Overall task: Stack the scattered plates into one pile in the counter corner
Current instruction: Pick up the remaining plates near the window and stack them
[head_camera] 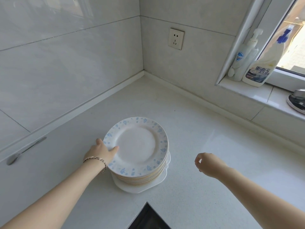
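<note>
A pile of several plates (140, 177) stands on the white counter (189, 133), some way out from the corner where the two tiled walls meet. The top plate (137, 146) is white with a blue leaf pattern round its rim. The lowest plate (137, 189) is plain white with a wavy edge. My left hand (102, 151) grips the left rim of the top plate, thumb on its upper face. My right hand (206, 163) hovers to the right of the pile, clear of it, fingers loosely curled and holding nothing.
A spoon (24, 151) lies on the counter at the left, near the wall. Two bottles, a pump dispenser (244, 58) and a cleaner bottle (262, 66), stand on the window sill. A wall socket (176, 38) sits above the corner. A dark hob edge (148, 219) shows at the bottom.
</note>
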The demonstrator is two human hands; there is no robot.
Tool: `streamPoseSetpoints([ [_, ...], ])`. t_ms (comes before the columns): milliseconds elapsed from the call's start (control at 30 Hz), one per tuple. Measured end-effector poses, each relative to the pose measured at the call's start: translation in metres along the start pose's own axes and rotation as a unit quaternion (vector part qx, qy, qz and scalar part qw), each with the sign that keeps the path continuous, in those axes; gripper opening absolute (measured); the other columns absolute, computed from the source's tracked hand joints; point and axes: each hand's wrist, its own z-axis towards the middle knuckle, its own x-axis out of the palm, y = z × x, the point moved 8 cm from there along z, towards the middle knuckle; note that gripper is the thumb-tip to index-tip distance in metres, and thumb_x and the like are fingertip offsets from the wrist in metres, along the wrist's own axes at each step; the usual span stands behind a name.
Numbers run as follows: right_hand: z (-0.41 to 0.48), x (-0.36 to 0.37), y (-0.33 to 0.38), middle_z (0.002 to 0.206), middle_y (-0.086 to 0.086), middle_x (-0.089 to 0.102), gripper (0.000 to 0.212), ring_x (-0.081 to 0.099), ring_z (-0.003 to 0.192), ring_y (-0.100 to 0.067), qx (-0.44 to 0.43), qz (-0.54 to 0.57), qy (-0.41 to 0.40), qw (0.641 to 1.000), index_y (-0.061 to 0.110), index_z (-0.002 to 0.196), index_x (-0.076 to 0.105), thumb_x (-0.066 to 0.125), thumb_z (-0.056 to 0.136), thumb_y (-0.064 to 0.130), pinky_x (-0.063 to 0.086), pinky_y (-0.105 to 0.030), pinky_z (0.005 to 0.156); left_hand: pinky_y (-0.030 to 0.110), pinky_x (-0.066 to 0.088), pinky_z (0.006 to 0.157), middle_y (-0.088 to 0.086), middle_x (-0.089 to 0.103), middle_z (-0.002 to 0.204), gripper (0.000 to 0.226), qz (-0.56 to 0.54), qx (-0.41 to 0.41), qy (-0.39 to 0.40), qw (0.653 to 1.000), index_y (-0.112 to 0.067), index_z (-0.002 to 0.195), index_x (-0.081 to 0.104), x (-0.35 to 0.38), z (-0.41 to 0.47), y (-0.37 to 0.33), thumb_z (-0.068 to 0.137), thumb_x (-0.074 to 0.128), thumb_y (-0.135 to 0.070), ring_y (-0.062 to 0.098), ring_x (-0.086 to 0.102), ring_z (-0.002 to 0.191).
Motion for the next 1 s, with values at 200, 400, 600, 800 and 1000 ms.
streamPoseSetpoints([
  [200,-0.005,0.007,-0.006,0.104,-0.003,0.070,0.029,0.065,0.094,-0.020,0.013,0.002,0.008,1.000,0.017,0.111,0.061,0.039,0.093,0.021,0.043,-0.023,0.064,0.038,0.031,0.109,0.015,0.036,0.149,0.078,-0.256,0.026,0.011,0.966,-0.009,0.150,0.014,0.027,0.000,0.003,0.088,0.060,-0.022,0.030,0.040,0.135],
  [400,-0.006,0.013,-0.008,0.103,-0.002,0.069,0.028,0.062,0.080,-0.017,0.015,0.011,0.016,1.000,0.017,0.110,0.061,0.039,0.093,0.021,0.043,-0.020,0.058,0.041,0.035,0.106,0.019,0.036,0.148,0.075,-0.167,0.025,0.022,0.985,-0.005,0.148,0.015,0.027,-0.007,0.001,0.090,0.056,-0.030,0.033,0.041,0.134],
  [600,-0.018,0.018,-0.030,0.101,-0.002,0.069,0.028,0.063,0.079,-0.018,0.048,0.059,-0.002,0.997,0.018,0.106,0.062,0.039,0.091,0.021,0.044,-0.021,0.059,0.042,0.029,0.109,0.019,0.034,0.143,0.048,0.024,0.217,-0.096,0.971,-0.003,0.134,0.044,0.007,-0.040,-0.076,0.089,0.053,-0.017,0.036,0.031,0.135],
  [800,-0.058,0.019,-0.099,0.100,-0.001,0.071,0.025,0.062,0.080,-0.020,0.126,0.116,-0.031,0.985,0.020,0.100,0.062,0.040,0.089,0.022,0.041,-0.019,0.056,0.031,0.047,0.079,0.009,0.068,0.103,0.022,-0.001,0.417,0.090,0.904,-0.011,0.101,0.060,0.066,-0.119,-0.218,0.092,0.041,-0.016,0.029,0.060,0.097],
  [1000,-0.129,0.018,-0.207,0.097,-0.006,0.072,0.013,0.060,0.076,-0.023,0.209,0.183,-0.080,0.957,0.023,0.083,0.054,0.043,0.089,0.022,0.044,-0.025,0.060,0.028,0.042,0.074,0.006,0.066,0.111,0.025,0.179,0.505,0.198,0.821,-0.015,0.101,0.059,0.162,-0.208,-0.303,0.092,0.036,-0.017,0.026,0.056,0.088],
])
